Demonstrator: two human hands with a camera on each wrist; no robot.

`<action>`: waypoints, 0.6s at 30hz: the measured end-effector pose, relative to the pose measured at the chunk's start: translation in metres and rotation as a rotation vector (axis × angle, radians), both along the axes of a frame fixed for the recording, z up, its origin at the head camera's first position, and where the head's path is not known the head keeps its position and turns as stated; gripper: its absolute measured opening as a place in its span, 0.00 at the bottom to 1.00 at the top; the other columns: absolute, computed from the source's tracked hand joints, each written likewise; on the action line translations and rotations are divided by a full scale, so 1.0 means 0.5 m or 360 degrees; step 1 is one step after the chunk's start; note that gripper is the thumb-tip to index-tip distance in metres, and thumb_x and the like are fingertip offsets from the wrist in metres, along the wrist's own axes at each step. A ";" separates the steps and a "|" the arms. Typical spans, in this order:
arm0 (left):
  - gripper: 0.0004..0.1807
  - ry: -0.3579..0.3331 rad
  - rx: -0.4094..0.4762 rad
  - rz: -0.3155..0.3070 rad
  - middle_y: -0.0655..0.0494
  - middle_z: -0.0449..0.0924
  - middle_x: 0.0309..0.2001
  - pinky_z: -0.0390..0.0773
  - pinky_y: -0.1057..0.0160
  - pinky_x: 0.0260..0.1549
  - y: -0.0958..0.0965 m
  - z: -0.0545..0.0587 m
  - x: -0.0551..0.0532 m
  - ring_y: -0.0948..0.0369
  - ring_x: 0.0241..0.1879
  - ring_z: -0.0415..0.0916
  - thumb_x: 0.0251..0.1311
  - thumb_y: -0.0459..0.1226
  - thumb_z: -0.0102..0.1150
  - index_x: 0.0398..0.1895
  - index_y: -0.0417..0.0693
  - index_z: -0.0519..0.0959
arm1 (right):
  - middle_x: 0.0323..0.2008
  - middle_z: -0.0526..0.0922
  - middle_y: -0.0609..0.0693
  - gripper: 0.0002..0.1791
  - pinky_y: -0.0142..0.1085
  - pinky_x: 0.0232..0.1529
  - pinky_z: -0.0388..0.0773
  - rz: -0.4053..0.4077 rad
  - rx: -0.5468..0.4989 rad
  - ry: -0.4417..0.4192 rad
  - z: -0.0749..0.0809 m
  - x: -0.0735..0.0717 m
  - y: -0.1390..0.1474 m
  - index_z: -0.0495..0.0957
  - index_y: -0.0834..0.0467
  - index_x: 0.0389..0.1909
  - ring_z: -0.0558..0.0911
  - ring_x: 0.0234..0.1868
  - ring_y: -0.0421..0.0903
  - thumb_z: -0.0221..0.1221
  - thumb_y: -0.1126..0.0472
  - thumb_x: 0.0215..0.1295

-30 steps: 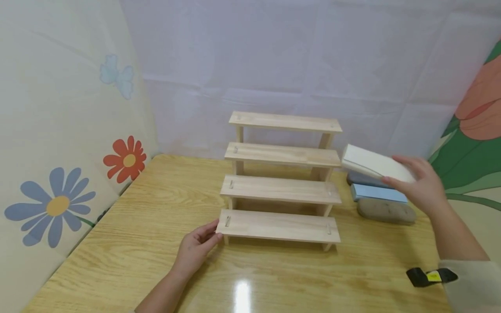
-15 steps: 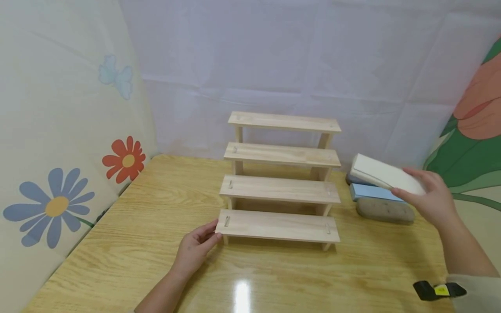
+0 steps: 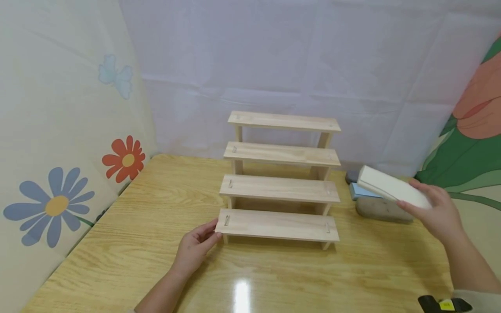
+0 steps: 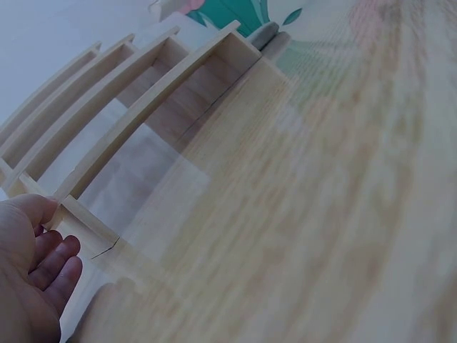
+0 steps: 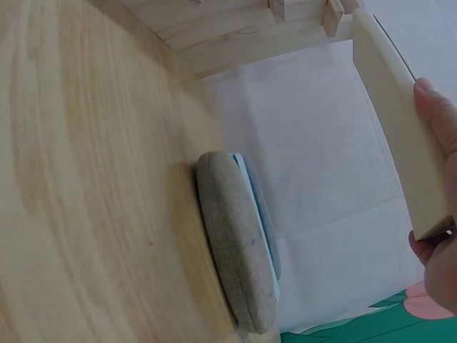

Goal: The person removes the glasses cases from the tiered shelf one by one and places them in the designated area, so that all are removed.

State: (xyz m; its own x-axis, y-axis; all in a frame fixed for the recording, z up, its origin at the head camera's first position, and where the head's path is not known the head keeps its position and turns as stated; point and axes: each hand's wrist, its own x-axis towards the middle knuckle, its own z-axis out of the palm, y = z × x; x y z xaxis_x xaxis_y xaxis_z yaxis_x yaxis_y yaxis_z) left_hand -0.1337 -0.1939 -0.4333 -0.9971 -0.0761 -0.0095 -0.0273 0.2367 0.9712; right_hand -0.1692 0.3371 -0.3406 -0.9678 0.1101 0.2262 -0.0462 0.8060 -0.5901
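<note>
A four-step pale wooden display stand (image 3: 278,225) stands in the middle of the table in the head view, its steps bare. My left hand (image 3: 197,247) grips the left end of its lowest step; in the left wrist view the thumb lies at that step's corner, other fingers curled beside it. To the right, my right hand (image 3: 438,211) holds a white glasses case (image 3: 393,188) by its right end, tilted and raised off the table. The right wrist view shows thumb and fingers on opposite sides of the white case (image 5: 400,136).
Under and behind the held case lie a grey-brown glasses case (image 3: 383,210), a light blue case (image 3: 362,191) and a dark grey-blue case (image 3: 352,176), side by side on the wood-grain table (image 3: 176,182). A white cloth backdrop (image 3: 274,56) hangs close behind the stand.
My right hand has moved right and downward with the white case, drawing away from the stand toward the other cases. The left hand keeps its place on the lowest step.
</note>
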 end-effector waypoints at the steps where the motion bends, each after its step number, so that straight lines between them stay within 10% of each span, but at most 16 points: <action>1: 0.24 -0.0003 -0.0001 0.0001 0.43 0.78 0.61 0.79 0.77 0.43 0.000 0.000 -0.001 0.73 0.43 0.78 0.63 0.35 0.63 0.62 0.38 0.75 | 0.62 0.61 0.75 0.41 0.50 0.41 0.64 -0.0005 0.0008 -0.0001 -0.003 0.002 0.001 0.62 0.64 0.71 0.63 0.56 0.69 0.63 0.47 0.64; 11: 0.24 -0.0008 -0.0011 -0.0001 0.43 0.77 0.61 0.78 0.78 0.44 -0.002 -0.002 -0.004 0.74 0.44 0.78 0.63 0.36 0.63 0.62 0.38 0.75 | 0.57 0.68 0.74 0.39 0.46 0.42 0.60 -0.0012 0.0048 0.0086 -0.052 0.014 0.017 0.68 0.69 0.65 0.64 0.54 0.67 0.68 0.50 0.59; 18: 0.24 0.0001 0.0009 -0.0004 0.42 0.78 0.60 0.78 0.77 0.43 -0.001 -0.003 -0.003 0.73 0.43 0.78 0.63 0.35 0.63 0.61 0.37 0.75 | 0.63 0.62 0.76 0.41 0.61 0.48 0.61 -0.0005 -0.0005 -0.0040 -0.083 0.029 0.024 0.64 0.68 0.68 0.61 0.58 0.73 0.65 0.47 0.62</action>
